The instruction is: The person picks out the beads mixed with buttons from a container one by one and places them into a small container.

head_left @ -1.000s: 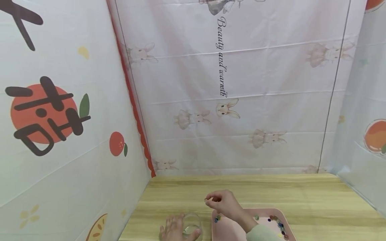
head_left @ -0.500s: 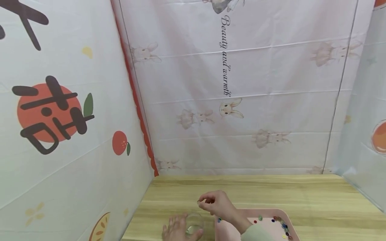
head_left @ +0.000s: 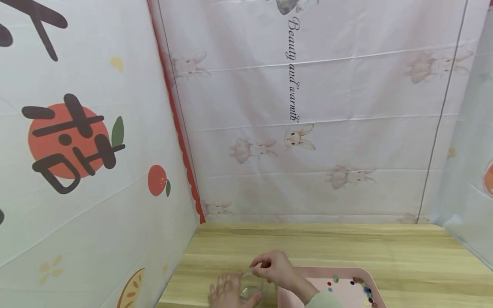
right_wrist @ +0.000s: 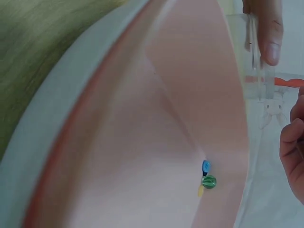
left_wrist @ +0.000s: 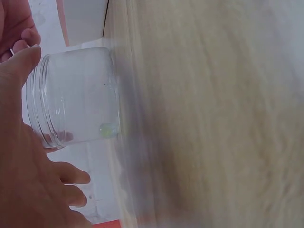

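A clear jar (head_left: 251,282) stands upright on the table, with a pale greenish marble (left_wrist: 108,130) at its bottom. My left hand (head_left: 228,293) holds it near the mouth, thumb on one side and fingers spread along the other. Right over the jar's mouth, my right hand (head_left: 278,271) pinches a small, thin button-like piece between thumb and forefinger; the fingertips mostly hide it. In the right wrist view, only part of that hand's curled fingers (right_wrist: 293,142) shows at the right edge.
Right of the jar lies a pink tray (head_left: 350,296). It holds a green striped marble (right_wrist: 209,182), a blue button (right_wrist: 205,166), a red button (head_left: 329,283) and a row of marbles (head_left: 366,290) along its right side. Printed curtains (head_left: 308,179) enclose the wooden table (head_left: 400,248).
My right hand has come left and down from above the tray's corner to the jar's mouth, still pinching the small piece. The left hand has stayed on the jar; the head view has shifted slightly.
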Tool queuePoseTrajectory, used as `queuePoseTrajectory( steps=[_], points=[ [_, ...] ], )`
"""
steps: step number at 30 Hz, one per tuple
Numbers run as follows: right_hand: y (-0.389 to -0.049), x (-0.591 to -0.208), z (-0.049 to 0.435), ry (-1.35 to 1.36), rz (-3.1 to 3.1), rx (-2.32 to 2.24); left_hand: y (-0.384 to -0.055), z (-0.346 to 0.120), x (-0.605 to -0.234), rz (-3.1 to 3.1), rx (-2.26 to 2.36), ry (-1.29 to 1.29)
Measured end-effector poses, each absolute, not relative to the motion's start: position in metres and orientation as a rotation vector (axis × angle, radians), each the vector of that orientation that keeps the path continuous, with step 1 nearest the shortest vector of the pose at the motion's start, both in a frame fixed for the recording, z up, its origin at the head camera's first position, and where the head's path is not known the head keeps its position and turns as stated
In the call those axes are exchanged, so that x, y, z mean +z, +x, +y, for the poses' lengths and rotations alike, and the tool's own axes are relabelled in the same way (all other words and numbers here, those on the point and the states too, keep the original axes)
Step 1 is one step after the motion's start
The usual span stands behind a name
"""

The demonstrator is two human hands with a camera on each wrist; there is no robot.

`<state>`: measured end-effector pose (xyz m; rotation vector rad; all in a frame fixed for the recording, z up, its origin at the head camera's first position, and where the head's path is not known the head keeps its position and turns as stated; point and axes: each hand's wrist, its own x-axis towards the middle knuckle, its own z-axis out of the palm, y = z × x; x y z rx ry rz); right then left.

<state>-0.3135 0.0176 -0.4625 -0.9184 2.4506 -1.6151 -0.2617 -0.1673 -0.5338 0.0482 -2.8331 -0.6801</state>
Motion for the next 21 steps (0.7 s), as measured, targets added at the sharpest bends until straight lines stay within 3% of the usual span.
queuePoseTrajectory(
  steps=[21],
  points=[
    [-0.317,-0.471,0.033,-0.844,2.458,-1.632,-0.26,-0.166,-0.53,-2.847,-0.63,0.046]
  ],
)
